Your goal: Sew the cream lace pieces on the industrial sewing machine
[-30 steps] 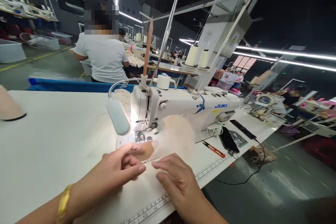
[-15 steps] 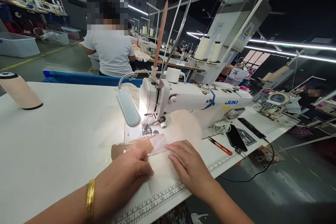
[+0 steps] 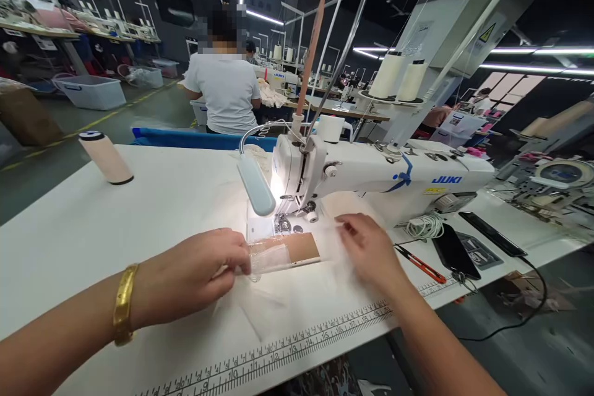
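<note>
In front of the sewing machine's needle area lies a flat brown piece (image 3: 304,247), like card with a shiny clear covering. A translucent white patch covers its left part. My left hand (image 3: 204,266), with a gold bangle at the wrist, is closed on the piece's left end, thumb and fingers pressed together. To the right, my right hand (image 3: 371,253) pinches sheer white fabric (image 3: 331,241), lifted slightly off the table; its fingers are a little blurred. The white sewing machine (image 3: 362,167) stands just behind, its lamp (image 3: 256,185) lighting the needle plate.
A peach thread cone (image 3: 106,159) stands at the table's far left. Orange thread snips (image 3: 421,265), a black phone (image 3: 457,250) and a coiled white cord (image 3: 424,227) lie on the right. A printed ruler (image 3: 278,356) runs along the front edge. A person in white (image 3: 223,86) is beyond.
My hands have moved apart, the left one leftward and the right one rightward. The white patch, earlier at the brown piece's right end, is now at its left. The view has shifted left.
</note>
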The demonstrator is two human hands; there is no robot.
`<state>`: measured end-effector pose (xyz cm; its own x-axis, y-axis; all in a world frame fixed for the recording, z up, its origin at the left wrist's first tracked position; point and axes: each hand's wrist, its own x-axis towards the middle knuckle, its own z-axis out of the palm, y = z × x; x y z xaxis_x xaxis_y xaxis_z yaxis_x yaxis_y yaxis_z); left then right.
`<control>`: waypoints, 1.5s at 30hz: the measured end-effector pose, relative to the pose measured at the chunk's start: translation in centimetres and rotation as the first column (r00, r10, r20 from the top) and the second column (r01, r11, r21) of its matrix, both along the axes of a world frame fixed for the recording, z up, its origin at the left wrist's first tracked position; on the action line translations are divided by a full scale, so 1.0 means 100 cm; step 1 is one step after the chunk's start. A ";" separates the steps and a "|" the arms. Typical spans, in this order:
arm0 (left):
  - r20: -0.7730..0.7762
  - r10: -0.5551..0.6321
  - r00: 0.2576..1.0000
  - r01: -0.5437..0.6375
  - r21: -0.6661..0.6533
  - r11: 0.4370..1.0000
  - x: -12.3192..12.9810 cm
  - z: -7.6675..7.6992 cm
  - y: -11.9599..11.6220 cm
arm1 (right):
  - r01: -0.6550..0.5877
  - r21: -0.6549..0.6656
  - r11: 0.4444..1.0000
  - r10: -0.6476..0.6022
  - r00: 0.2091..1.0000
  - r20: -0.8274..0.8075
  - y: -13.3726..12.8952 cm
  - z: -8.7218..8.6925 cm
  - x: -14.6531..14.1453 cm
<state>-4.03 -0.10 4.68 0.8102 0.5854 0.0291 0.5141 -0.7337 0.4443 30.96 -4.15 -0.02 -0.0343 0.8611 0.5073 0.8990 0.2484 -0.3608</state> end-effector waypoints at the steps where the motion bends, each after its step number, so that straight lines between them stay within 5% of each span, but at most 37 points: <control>1: 0.012 0.032 0.999 -0.032 -0.030 0.999 0.003 -0.003 -0.004 | 0.073 0.045 0.996 -0.072 0.997 -0.027 0.003 0.002 0.010; 4: 0.022 0.148 0.989 -0.146 -0.079 0.986 0.010 -0.017 -0.012 | 0.268 0.153 0.951 -0.260 0.963 -0.070 0.006 0.005 0.033; 7: 0.018 0.190 0.982 -0.187 -0.106 0.977 0.010 -0.028 -0.018 | 0.314 0.283 0.906 -0.316 0.948 -0.038 -0.006 0.005 0.033; 9: 0.011 0.182 0.983 -0.179 -0.119 0.977 0.007 -0.028 -0.023 | 0.193 0.391 0.900 -0.225 0.974 0.037 -0.022 0.007 0.017; 11: 0.007 0.171 0.985 -0.169 -0.124 0.978 0.003 -0.022 -0.026 | -0.050 0.356 0.933 0.019 0.996 0.091 -0.039 0.008 -0.007; 14: -0.001 0.169 0.986 -0.168 -0.146 0.975 0.001 -0.015 -0.027 | -0.366 0.095 0.926 0.370 0.928 -0.031 -0.052 0.009 -0.044; 17: -0.090 0.255 0.963 -0.266 -0.149 0.952 0.005 -0.013 -0.024 | -0.482 -0.147 0.863 0.462 0.874 -0.152 -0.046 0.006 -0.072; 22: -0.144 0.253 0.957 -0.276 -0.180 0.944 0.014 -0.010 -0.019 | -0.470 -0.325 0.821 0.397 0.878 -0.267 -0.015 0.004 -0.092; 25: -0.036 0.309 0.950 -0.301 -0.355 0.885 0.012 -0.005 -0.015 | -0.491 -0.382 0.783 0.315 0.842 -0.438 -0.007 0.008 -0.089; 29: 0.059 0.431 0.901 -0.301 -0.630 0.716 0.007 -0.001 -0.005 | -0.591 -0.409 0.695 0.064 0.617 -0.784 -0.006 0.008 -0.077; 32: 0.102 0.467 0.878 -0.278 -0.686 0.672 0.007 -0.001 0.003 | -0.616 -0.380 0.690 -0.005 0.521 -0.854 -0.006 0.006 -0.073; 34: 0.130 0.463 0.877 -0.274 -0.657 0.703 0.008 0.000 0.005 | -0.594 -0.370 0.714 0.001 0.530 -0.848 -0.006 0.006 -0.073; 36: 0.190 0.455 0.870 -0.294 -0.540 0.788 0.009 0.004 0.004 | -0.503 -0.330 0.799 0.046 0.598 -0.800 -0.010 0.006 -0.073; 39: 0.311 0.358 0.880 -0.297 -0.226 0.928 0.006 0.010 -0.004 | -0.401 -0.017 0.916 0.330 0.777 -0.537 -0.022 0.004 -0.071; 42: 0.297 0.140 0.945 -0.143 -0.010 0.990 -0.007 0.008 -0.019 | -0.569 0.209 0.796 0.592 0.802 -0.073 -0.037 0.000 -0.065; 45: 0.175 0.035 0.984 -0.023 -0.067 0.997 -0.024 -0.003 -0.036 | -0.704 -0.013 0.710 0.702 0.707 0.079 -0.050 -0.002 -0.057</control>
<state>-6.46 -3.73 4.42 0.7785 0.6138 0.1311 0.4442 -0.6864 0.5759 25.25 -9.15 -0.25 -0.6633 0.5644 0.4915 0.4847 0.8243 -0.2924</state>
